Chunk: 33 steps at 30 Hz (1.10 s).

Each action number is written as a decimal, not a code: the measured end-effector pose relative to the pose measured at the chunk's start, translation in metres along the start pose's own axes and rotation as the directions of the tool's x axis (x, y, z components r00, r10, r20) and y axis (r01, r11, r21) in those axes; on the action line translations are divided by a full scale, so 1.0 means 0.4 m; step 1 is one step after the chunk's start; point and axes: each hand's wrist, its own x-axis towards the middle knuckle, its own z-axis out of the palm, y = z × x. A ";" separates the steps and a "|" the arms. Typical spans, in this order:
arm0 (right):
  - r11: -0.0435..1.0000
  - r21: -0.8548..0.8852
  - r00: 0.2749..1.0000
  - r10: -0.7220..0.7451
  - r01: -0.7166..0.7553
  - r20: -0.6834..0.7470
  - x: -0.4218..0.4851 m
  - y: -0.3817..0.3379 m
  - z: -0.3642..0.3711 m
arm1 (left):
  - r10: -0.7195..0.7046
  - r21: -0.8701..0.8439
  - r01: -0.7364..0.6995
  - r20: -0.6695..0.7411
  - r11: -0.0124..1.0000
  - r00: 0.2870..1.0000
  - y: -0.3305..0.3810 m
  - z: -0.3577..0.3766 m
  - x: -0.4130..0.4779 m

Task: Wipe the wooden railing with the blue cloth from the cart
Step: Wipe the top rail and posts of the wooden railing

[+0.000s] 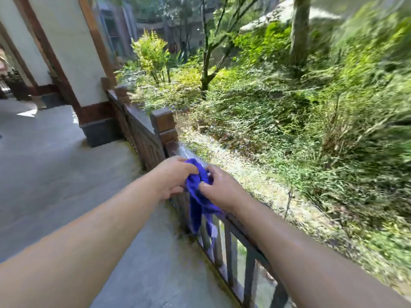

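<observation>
Both bare forearms reach over the wooden railing [235, 227]. My left hand [175, 176] and right hand [219, 188] each pinch the bunched blue cloth [199, 196] at the rail's top, just below the square post [164, 125]; its loose end hangs against the balusters. Heavy blur; garden greenery beyond the railing.

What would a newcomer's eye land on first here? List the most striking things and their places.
First, the bright blue cloth, bunched between the left hand and the right hand at lower centre, its tail hanging down over the dark brown wooden railing. Next, the square wooden post just beyond, and the sunlit green shrubs filling the right side.
</observation>
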 end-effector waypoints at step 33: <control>0.543 -0.039 0.239 0.303 -0.839 -0.923 -0.727 0.261 -0.317 | 0.511 0.154 -0.883 0.766 0.443 0.390 -0.049 0.801 -0.082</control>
